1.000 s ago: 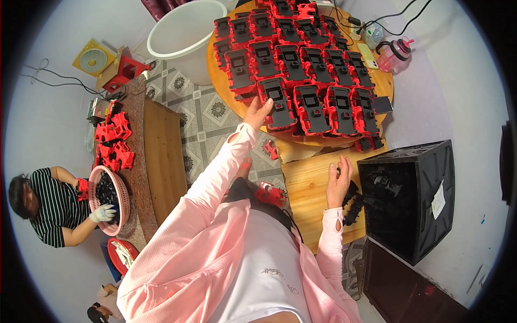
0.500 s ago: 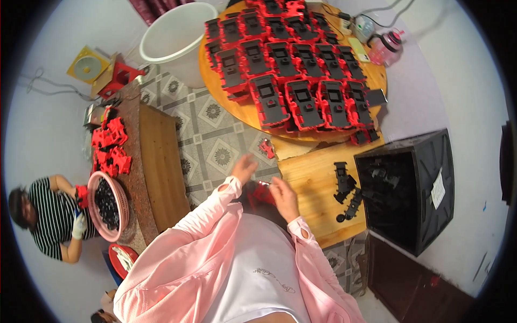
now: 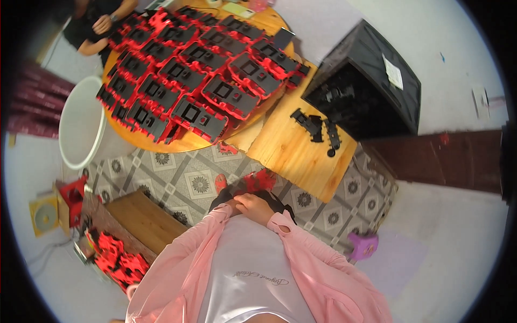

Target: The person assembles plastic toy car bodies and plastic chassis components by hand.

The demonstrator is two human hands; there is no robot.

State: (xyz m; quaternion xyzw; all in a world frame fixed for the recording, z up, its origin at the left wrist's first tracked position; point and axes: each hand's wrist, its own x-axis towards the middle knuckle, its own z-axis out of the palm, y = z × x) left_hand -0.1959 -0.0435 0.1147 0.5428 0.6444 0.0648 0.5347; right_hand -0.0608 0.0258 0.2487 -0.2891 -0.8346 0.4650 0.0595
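Observation:
My left hand (image 3: 231,206) and my right hand (image 3: 255,208) meet in front of my waist. The right one lies over the left, its fingers curled in towards it. The left fingers are mostly covered, and whatever might be between the hands is hidden. Beyond them, a wooden board (image 3: 299,169) carries a few black plastic parts (image 3: 318,130), out of reach of both hands. Rows of red-and-black plastic housings (image 3: 183,72) fill the round wooden table (image 3: 148,142) further off.
A black crate (image 3: 371,86) lies on its side at the board's right end. On the left are a white tub (image 3: 81,124) and a low table (image 3: 142,218) with red parts (image 3: 116,255). Someone in dark clothes (image 3: 97,27) stands behind the round table. A purple stool (image 3: 363,246) is at right.
The view has turned right, so the round table sits further left. My hands, apart before, have come together closer to my body. The striped-shirt person and pink basket have left the view.

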